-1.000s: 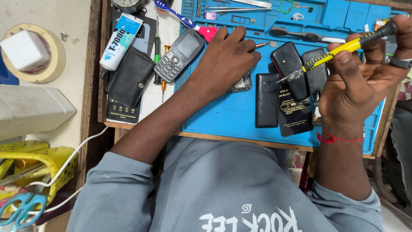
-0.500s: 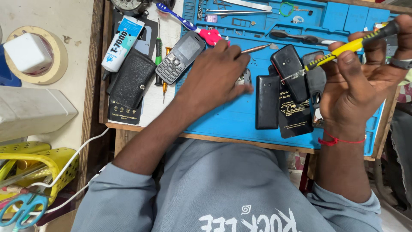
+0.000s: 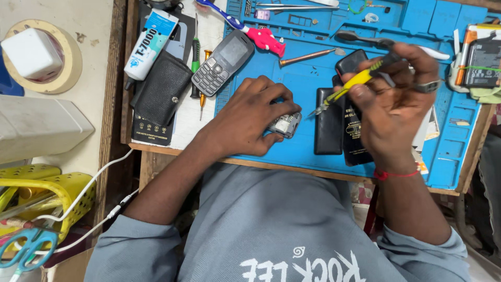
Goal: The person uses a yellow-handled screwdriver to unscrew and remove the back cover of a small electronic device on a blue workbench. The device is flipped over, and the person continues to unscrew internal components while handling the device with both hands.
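Note:
My left hand (image 3: 250,117) lies on the blue work mat (image 3: 308,83) and grips a small opened phone part (image 3: 284,124) with bare metal showing under the fingertips. My right hand (image 3: 394,104) holds a yellow-and-black screwdriver (image 3: 355,81) above the mat, its tip pointing down-left toward the phone part and stopping just right of it. Under my right hand lie black phone batteries and a back cover (image 3: 339,128), partly hidden by the hand.
A grey keypad phone (image 3: 222,62), a black pouch (image 3: 159,94), a glue tube (image 3: 151,44), small screwdrivers (image 3: 195,55) and a pink-handled tool (image 3: 263,37) lie at the left. A tape roll (image 3: 65,62) and white charger (image 3: 31,52) sit far left; a yellow basket (image 3: 47,193) with scissors (image 3: 23,248) lower left.
My left hand slid down-right and closed on the small phone part. My right hand brought the screwdriver down and left, so its tip now sits close to that part.

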The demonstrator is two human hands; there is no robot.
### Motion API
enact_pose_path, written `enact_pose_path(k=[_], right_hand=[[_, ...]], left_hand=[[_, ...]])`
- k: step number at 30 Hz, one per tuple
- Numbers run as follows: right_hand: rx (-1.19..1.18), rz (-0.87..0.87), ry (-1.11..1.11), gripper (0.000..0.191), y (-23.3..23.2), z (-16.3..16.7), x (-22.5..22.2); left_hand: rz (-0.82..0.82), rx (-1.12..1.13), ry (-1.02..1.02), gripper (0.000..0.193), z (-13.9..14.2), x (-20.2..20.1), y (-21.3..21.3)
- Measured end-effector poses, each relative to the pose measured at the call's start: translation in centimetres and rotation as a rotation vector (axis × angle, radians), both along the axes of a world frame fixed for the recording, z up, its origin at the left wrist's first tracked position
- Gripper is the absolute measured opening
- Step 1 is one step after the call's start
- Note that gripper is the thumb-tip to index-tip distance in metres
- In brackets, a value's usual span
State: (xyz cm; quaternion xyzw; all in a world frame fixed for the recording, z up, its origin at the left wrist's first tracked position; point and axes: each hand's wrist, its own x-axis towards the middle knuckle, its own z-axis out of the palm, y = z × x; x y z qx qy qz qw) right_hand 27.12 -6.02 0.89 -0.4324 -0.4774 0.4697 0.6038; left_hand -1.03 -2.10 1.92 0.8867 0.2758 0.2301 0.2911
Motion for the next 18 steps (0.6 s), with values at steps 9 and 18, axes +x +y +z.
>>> enact_pose_path(k=[9, 18], right_hand=[[0.100, 0.086, -0.158, 0.055, 0.0, 0.7, -0.7], [0.119, 0.153, -0.193, 0.051, 0.1, -0.1, -1.3]], left_hand=[[-0.036, -0.005, -0.014, 0.058, -1.1, -0.3, 0.5], [-0.017, -0.017, 0.029, 0.060, -1.5, -0.2, 0.6]])
